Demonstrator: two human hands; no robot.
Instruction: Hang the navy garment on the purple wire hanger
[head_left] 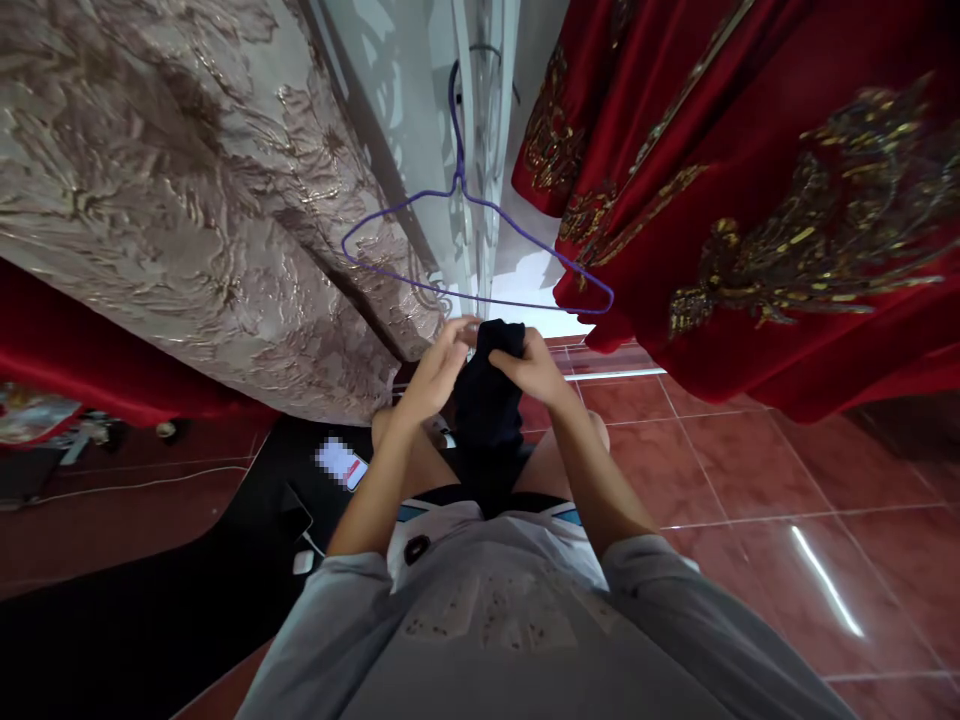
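Observation:
A dark navy or black piece of cloth (491,390) hangs bunched over my lap, its kind not plain. My right hand (536,368) grips its upper right edge, thumb laid across the front. On the other side, my left hand (439,370) is beside the cloth's upper left edge, thumb and fingers apart; whether the fingertips touch the fabric I cannot tell. Just beyond both hands, a bare purple hanger (480,297) is hooked on a white metal grille (484,130).
Pinkish patterned curtain (180,200) fills the left, and red fabric with gold embroidery (750,250) the right. On the black surface (187,590) at left lie a lit phone (346,468), a dark device (295,512) with a white cable and a small white case (303,562). Red floor tiles (720,470) lie at right.

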